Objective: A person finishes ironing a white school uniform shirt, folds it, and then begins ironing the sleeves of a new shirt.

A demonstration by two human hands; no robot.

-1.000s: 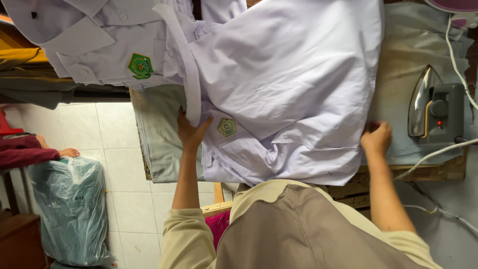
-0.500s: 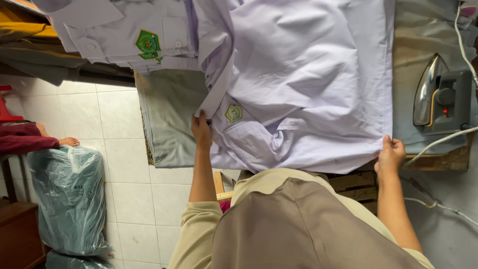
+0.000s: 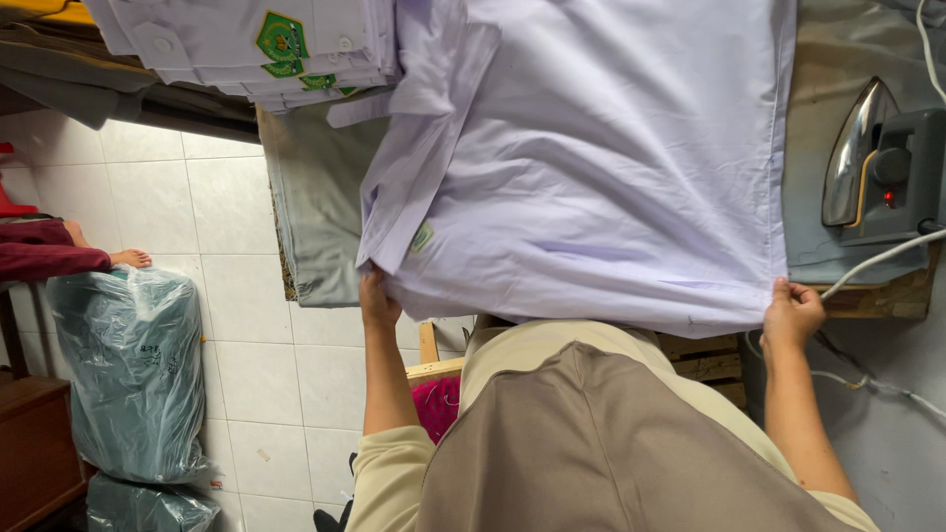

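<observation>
Head view | left hand [image 3: 377, 301], right hand [image 3: 791, 313] pinch shirt [image 3: 591, 177] hem

Both arms are held out from the body and well apart, sleeves pushed up to the elbows and forearms bare. The left hand [image 3: 377, 300] is raised at the left, its fingers closed in a pinch and its wrist kept straight. The right hand [image 3: 791, 313] is held at the right at about the same height, fingers and thumb likewise pinched together, knuckles turned upward.
</observation>
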